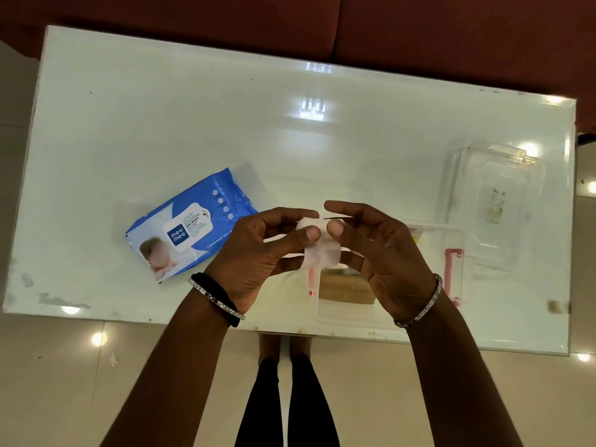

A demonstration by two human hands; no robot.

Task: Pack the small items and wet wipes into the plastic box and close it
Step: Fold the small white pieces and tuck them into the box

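My left hand [258, 253] and my right hand [383, 250] together pinch a small white gauze-like roll [321, 250] above the near middle of the table. Directly beneath it stands the clear plastic box [354, 317] with pink latches, open, with a brown item [346, 287] inside. Its clear lid [493, 208] lies flat on the table, just beyond the box to the right. A blue and white pack of wet wipes [190, 225] lies on the table to the left of my left hand.
The white glossy table [225, 124] reaches its near edge just behind my wrists. A dark red sofa [419, 33] runs along the far side. My legs and the tiled floor [64, 382] show below the table edge.
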